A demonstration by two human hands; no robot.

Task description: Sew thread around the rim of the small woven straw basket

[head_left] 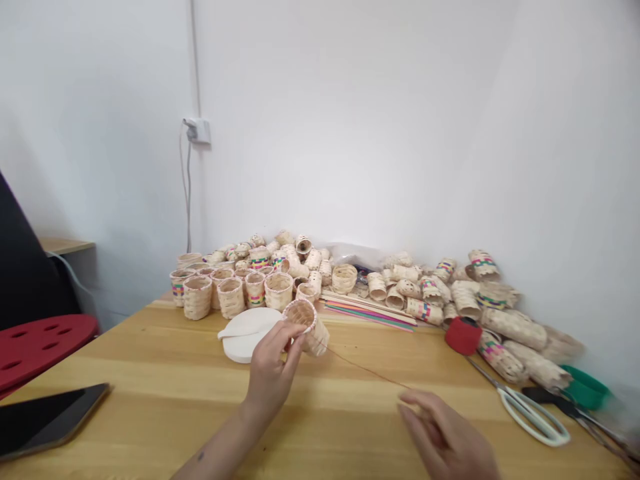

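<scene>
My left hand (273,373) grips the small woven basket (304,325) by its rim, beside the white disc (245,337). The basket feels light, stiff but crushable; hold the rim gently. Right-hand (445,433) fingers are narrow; I can't tell if they pinch the thin reddish cord (370,368).

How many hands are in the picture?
2: the left hand holds a small woven basket; the right hand is at the lower right, beside a thin thread. No others show.

Blurred, edge-cropped right hand (443,435)

White-handled scissors (530,429), dark tablet (45,420), red stool (40,350)
</scene>
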